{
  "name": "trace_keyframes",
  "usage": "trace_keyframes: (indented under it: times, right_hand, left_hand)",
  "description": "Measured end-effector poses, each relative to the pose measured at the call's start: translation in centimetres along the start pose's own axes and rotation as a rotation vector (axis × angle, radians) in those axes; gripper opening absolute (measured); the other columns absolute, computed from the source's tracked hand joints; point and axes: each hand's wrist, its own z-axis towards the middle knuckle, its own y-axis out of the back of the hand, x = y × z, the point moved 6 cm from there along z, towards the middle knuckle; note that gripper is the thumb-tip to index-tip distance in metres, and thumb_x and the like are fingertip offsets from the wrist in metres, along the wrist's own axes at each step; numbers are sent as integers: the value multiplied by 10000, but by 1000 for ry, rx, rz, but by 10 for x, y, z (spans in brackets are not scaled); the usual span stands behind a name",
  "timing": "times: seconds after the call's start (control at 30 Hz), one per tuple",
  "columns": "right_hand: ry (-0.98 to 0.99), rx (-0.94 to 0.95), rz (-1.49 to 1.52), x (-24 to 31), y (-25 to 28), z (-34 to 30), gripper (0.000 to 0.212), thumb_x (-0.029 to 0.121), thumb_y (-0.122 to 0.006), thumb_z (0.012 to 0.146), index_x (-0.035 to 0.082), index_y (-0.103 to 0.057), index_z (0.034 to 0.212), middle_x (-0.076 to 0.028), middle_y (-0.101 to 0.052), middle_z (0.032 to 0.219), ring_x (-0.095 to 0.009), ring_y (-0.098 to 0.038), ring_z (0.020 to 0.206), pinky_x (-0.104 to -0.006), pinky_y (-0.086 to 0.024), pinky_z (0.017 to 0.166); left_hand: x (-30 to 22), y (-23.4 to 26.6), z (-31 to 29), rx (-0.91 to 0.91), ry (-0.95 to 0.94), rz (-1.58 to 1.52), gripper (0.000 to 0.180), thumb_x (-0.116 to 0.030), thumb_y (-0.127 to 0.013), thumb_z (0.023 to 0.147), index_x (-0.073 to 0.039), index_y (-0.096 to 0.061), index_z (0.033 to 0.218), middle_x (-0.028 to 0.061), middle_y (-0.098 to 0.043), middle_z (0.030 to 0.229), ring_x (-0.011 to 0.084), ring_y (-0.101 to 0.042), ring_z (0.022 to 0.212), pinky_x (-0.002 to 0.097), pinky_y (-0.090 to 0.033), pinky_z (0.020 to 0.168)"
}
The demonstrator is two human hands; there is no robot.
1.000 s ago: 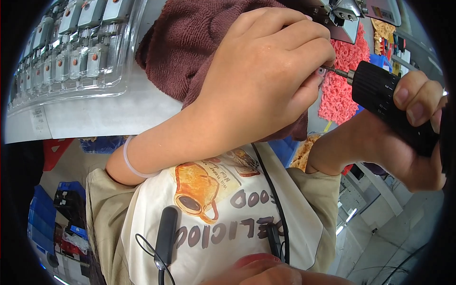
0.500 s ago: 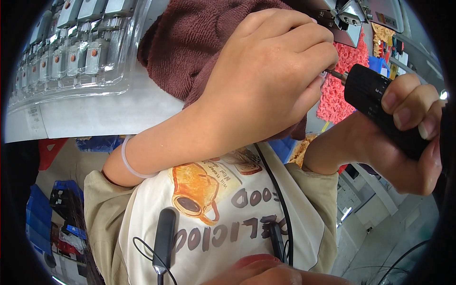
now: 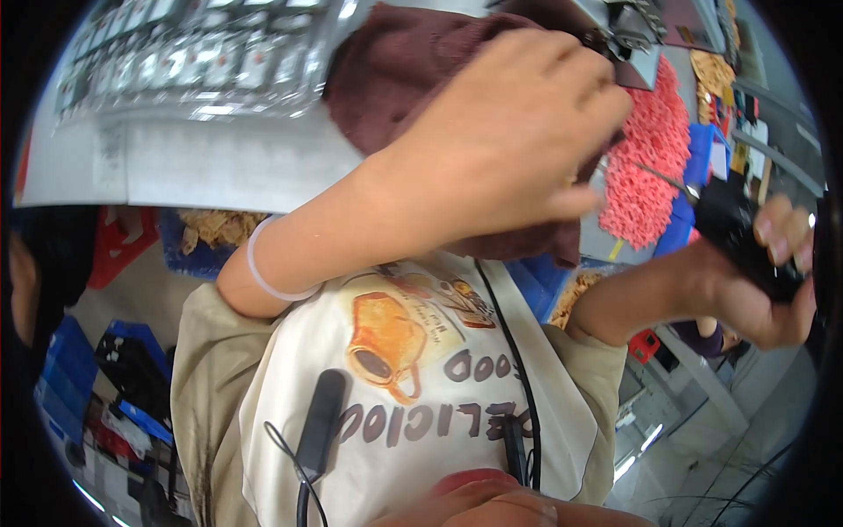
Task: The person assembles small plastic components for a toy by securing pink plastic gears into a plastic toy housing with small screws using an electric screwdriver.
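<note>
My left hand (image 3: 518, 132) lies over a dark maroon cloth (image 3: 386, 75), its fingers curled down and the thumb pointing right. Whatever those fingers grip is hidden beneath them. On the right, my right hand (image 3: 746, 281) is wrapped around the black body of an electric screwdriver (image 3: 733, 224). Its thin metal bit points up and left, with a gap between the tip and my left hand. Just beyond my left fingers stands a metal fixture (image 3: 634, 39) with shiny parts.
A clear plastic tray (image 3: 202, 88) with rows of small metal-cased parts sits at the far left of the white table (image 3: 228, 167). Pink textured matting (image 3: 650, 167) lies beyond the screwdriver tip. Blue bins (image 3: 61, 378) and a red crate (image 3: 123, 246) stand below the table's edge.
The screwdriver has drawn back to the right, its tip now away from my left hand. My left thumb has moved outward from the fingers. The view has shifted and blurred.
</note>
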Motion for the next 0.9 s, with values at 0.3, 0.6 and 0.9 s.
trace_keyframes:
  times: [0.3, 0.6, 0.9]
  right_hand:
    - [-59, -73, 89, 23, 65, -10, 249, 205, -603, 695, 84, -386, 690, -46, -372, 718, -162, -394, 549, -302, -336, 557]
    - [-102, -196, -49, 7, 74, -11, 217, 171, -568, 760, 65, -379, 744, -66, -358, 763, -170, -386, 623, -318, -318, 586]
    - [-534, -70, -193, -77, 28, -52, 563, 37, -613, 888, 51, -337, 1378, -123, -569, 893, -186, -571, 616, -311, -493, 544]
  left_hand:
    - [-46, 52, -32, 192, -60, 248, 176, -180, -669, 723, -51, -656, 842, 85, -610, 868, 242, -570, 857, 359, -431, 735]
    - [-26, 253, -162, 296, 728, 618, 723, -436, -727, 800, -44, -491, 1360, 147, -504, 1379, 291, -490, 1268, 392, -350, 1086]
    - [40, 276, -97, -74, 446, 522, 432, -298, -492, 1000, -68, -520, 1365, 134, -532, 1380, 262, -480, 1298, 366, -363, 1097]
